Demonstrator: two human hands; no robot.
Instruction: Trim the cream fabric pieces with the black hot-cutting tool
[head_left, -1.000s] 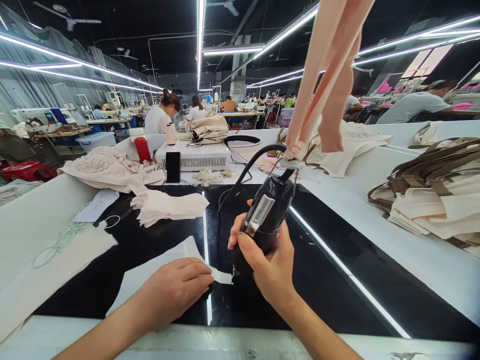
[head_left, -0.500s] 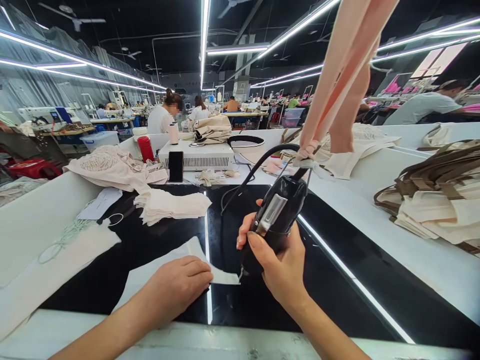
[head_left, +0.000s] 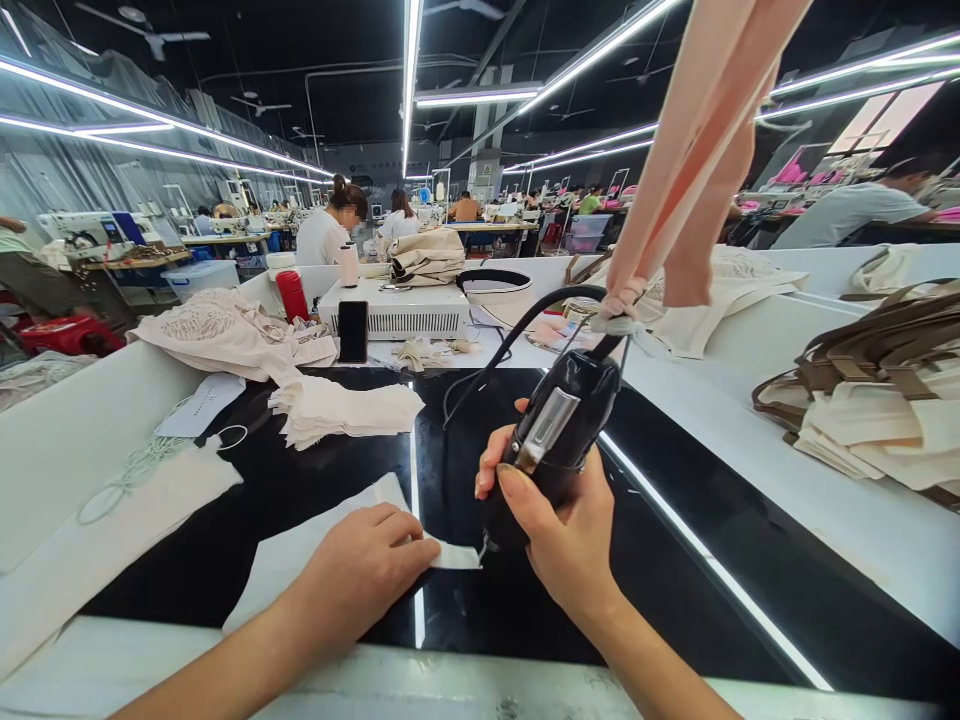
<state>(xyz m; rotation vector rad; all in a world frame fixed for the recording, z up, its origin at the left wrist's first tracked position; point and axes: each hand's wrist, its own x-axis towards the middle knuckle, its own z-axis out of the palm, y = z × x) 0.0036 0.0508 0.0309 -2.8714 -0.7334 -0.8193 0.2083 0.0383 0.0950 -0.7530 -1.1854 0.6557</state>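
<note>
My right hand (head_left: 566, 525) is wrapped round a black corded handheld tool (head_left: 570, 400) with a silver lever on its side, my thumb near that lever. The tool leans, its thin metal tip pointing down at the right end of a white fabric piece (head_left: 281, 560); whether the tip touches the cloth I cannot tell. My left hand (head_left: 367, 560) rests on this fabric, fingers stretched towards the tool and pressing the cloth onto the glossy black work surface (head_left: 660, 600). A pink cloth band (head_left: 686, 150) is tied to the tool's upper end.
A stack of cream fabric pieces (head_left: 352, 405) lies beyond my left hand. Behind it stand a phone (head_left: 352, 330), a white vented box (head_left: 420, 315) and a red bottle (head_left: 291, 295). Brown-strapped pieces (head_left: 877, 370) are heaped at right. The black cord (head_left: 487, 370) loops behind the tool.
My left hand has slid slightly right along the fabric, closer to the tool's tip. The tool and my right hand have barely shifted.
</note>
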